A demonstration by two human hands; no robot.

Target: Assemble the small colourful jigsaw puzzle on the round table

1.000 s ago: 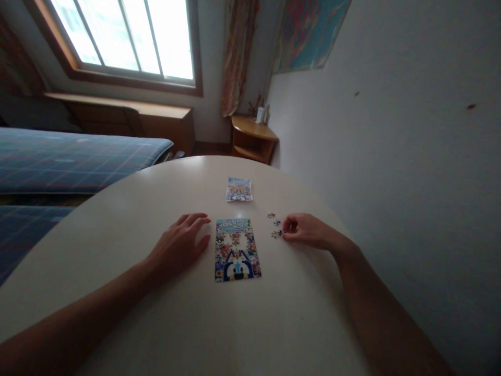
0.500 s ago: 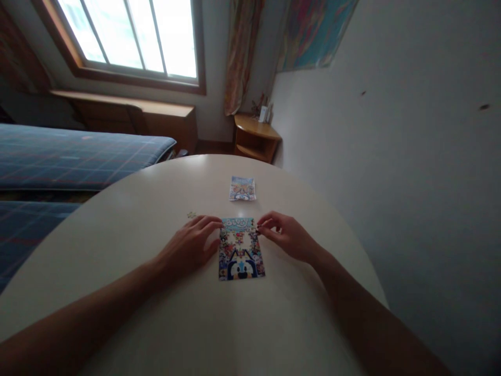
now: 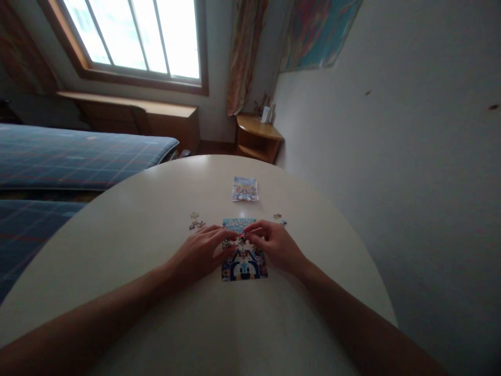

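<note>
A partly filled jigsaw puzzle (image 3: 245, 269) lies on the round table, with a blue dog's face along its lower half and pale gaps in the middle. My right hand (image 3: 276, 243) is over its upper right part, thumb and forefinger pinched on a small puzzle piece (image 3: 242, 239). From the left, my left hand (image 3: 203, 248) rests on the puzzle's edge with fingers apart, fingertips near that same piece. Loose pieces (image 3: 197, 225) lie just beyond my left hand, and other loose pieces (image 3: 277, 215) lie beyond my right.
A small printed picture sheet or packet (image 3: 245, 189) lies farther back on the white table (image 3: 156, 203). Past the table are a blue plaid mattress (image 3: 86, 159) on the left and a wooden corner shelf (image 3: 258, 128). A white wall (image 3: 391, 172) runs along the right.
My right hand has moved left from the puzzle's right edge to over its middle, carrying the piece. My left hand has reached slightly farther onto the puzzle. The view has shifted slightly.
</note>
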